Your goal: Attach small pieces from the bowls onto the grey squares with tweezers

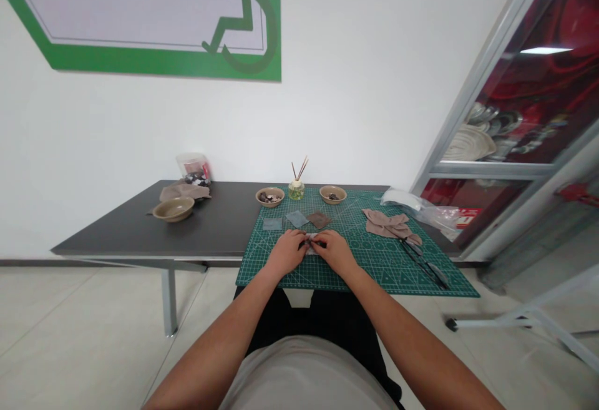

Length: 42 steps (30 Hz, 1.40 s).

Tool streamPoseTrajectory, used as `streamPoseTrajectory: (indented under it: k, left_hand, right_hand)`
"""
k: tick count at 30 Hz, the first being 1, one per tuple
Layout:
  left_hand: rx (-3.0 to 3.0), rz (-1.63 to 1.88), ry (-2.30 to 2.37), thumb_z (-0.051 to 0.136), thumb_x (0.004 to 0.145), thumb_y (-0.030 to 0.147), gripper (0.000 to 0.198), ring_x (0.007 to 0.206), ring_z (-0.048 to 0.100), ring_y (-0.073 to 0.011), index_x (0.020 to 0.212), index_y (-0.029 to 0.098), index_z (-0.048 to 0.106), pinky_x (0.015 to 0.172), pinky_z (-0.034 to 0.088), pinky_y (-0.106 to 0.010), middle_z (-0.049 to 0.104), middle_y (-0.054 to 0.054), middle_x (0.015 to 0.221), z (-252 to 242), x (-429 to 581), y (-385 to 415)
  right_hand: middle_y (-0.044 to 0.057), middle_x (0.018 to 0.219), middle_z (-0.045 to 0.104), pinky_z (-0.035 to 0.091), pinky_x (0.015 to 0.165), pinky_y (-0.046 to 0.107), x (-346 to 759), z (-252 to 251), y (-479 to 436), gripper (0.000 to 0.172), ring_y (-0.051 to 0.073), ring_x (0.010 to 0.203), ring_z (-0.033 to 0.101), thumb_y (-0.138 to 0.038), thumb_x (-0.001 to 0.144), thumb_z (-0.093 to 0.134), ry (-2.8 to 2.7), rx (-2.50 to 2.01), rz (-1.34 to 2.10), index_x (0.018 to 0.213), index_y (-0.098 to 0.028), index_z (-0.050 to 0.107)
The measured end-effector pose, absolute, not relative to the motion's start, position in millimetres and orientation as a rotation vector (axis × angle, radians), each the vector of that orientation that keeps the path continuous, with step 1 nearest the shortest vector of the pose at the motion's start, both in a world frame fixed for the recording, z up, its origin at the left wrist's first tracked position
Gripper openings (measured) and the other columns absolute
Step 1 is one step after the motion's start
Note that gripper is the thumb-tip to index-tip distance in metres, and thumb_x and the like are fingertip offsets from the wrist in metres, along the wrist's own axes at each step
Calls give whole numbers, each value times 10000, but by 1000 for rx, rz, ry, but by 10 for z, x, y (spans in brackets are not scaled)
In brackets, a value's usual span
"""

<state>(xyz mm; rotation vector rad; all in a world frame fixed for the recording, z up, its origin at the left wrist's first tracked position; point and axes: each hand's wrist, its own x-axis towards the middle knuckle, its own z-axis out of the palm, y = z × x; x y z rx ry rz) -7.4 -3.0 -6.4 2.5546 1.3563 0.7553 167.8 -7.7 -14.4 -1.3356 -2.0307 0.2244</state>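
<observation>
My left hand (289, 252) and my right hand (334, 251) meet over the green cutting mat (369, 273), close to its front edge. Fingers of both hands are closed around a small pale fabric piece (311, 249), mostly hidden by them; its exact kind is unclear. Just beyond the hands lie flat, sheer little pouches: a pale one (272, 224), a blue-grey one (296, 218) and a brown one (319, 219). Farther back stand a bowl of dark and light small pieces (270, 197) and a second bowl with dark pieces (333, 195).
Between the bowls is a glass reed diffuser (296, 190). To the right lie a crumpled brown cloth (386, 223), glasses (428, 266) and a clear plastic bag (421, 207). An empty bowl (173, 210), brown cloth (185, 190) and clear jar (194, 170) stand left on the dark table (219, 229).
</observation>
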Motion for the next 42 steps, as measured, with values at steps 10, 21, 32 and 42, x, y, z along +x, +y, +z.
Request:
streamPoseTrajectory:
  k: [10, 21, 32, 42]
  left_hand:
    - [2586, 732, 1372, 560, 859, 255, 250, 1061, 554, -228, 1070, 187, 675, 948, 451, -379, 659, -72, 1153, -53, -67, -58]
    - [2571, 648, 1377, 540, 872, 253, 268, 1106, 540, -233, 1100, 184, 664, 968, 438, -392, 638, -79, 1198, -31, -64, -56]
    - [2567, 674, 1376, 554, 836, 232, 288, 1102, 540, -242, 1100, 193, 664, 973, 440, -404, 641, -77, 1187, -17, -61, -73]
    - [2571, 691, 1375, 549, 844, 241, 275, 1110, 537, -239, 1089, 194, 664, 968, 441, -404, 639, -77, 1187, -32, -59, -68]
  right_hand:
    - [51, 934, 737, 471, 832, 343, 1680, -110, -60, 116, 215, 897, 631, -224, 826, 662, -2122, -1364, 154, 884, -242, 760]
    - [53, 950, 738, 471, 852, 350, 1725, -158, -43, 131, 212, 899, 631, -242, 844, 650, -2175, -1319, 119, 905, -250, 766]
    - [53, 948, 734, 466, 837, 342, 1746, -157, -28, 146, 210, 895, 616, -250, 858, 631, -2243, -1328, 82, 912, -251, 766]
    - [49, 939, 735, 461, 845, 343, 1728, -146, -2, 138, 207, 891, 628, -258, 854, 635, -2222, -1347, 83, 896, -267, 766]
